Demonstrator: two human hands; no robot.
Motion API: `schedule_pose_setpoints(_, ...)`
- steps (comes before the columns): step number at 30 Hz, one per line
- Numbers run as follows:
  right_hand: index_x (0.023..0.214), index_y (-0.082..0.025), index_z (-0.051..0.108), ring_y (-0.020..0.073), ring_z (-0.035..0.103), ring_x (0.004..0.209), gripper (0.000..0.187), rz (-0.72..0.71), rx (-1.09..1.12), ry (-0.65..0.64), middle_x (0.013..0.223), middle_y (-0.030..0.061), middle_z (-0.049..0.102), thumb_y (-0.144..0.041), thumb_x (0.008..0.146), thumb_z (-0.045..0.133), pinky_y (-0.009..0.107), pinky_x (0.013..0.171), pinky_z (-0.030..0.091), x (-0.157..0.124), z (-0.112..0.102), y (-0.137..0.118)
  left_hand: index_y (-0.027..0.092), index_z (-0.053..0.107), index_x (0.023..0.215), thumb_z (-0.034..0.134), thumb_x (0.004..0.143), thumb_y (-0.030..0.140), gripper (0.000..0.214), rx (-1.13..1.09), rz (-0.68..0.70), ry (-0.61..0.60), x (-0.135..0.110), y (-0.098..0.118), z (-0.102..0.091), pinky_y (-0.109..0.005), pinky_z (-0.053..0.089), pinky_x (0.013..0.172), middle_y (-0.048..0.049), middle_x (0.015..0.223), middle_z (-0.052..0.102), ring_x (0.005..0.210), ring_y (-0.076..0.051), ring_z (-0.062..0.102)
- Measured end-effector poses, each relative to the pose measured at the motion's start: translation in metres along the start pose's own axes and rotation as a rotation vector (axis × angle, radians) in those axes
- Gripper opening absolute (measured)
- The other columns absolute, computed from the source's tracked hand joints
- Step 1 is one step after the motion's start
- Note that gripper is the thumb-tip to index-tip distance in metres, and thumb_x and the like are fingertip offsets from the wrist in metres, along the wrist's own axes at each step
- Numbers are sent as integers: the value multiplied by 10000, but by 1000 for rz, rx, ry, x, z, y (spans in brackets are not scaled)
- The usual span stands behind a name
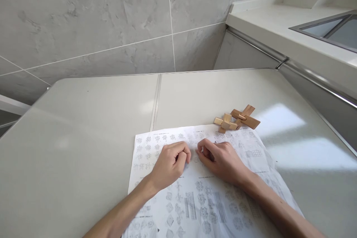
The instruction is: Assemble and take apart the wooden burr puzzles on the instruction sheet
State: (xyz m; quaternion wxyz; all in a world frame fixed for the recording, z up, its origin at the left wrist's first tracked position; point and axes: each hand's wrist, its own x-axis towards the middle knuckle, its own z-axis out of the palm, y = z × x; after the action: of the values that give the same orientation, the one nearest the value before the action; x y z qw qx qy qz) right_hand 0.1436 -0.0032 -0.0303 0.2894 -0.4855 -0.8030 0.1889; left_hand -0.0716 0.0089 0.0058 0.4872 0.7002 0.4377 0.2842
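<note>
A large printed instruction sheet (188, 184) with rows of small line diagrams lies creased on the table. My left hand (171, 161) rests on its upper middle, fingers curled in and closed, with nothing visible in it. Just to the right, my right hand (221, 157) is also curled loosely closed on the paper, and no object shows in its fingers. A narrow gap separates the two hands. Beyond my right hand, at the sheet's top edge, sit a pale wooden interlocking puzzle (226, 122) and a browner wooden puzzle (248, 118), close together.
The pale table (83, 137) has a seam (156, 100) running across it. A grey tiled wall (111, 15) stands behind. At the right, a white counter (267, 20) with a metal-framed sink (329, 29) rises above the table.
</note>
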Motion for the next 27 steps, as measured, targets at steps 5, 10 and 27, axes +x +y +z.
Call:
schedule_pose_setpoints(5,913,-232,543,91,365,447,109,0,-3,5,569,-102,465,-161,995,528,239,510,283,0,1,0,177,520,696,375,921,38,302,-2,9,4,0,-1,0,-198,298,483,41,656,545,505,-63,375)
schedule_pose_setpoints(10,914,-234,540,92,374,447,110,4,-3,-2,569,-102,454,-168,1000,525,244,510,282,-1,3,1,177,517,694,374,921,34,304,0,9,5,0,-1,0,-192,304,488,45,652,539,510,-61,380)
schedule_pose_setpoints(27,906,-236,534,96,372,445,113,3,8,-5,565,-96,456,-167,995,526,243,514,272,-1,1,1,177,520,695,374,922,36,305,-7,4,1,0,0,0,-190,311,487,49,651,534,510,-58,386)
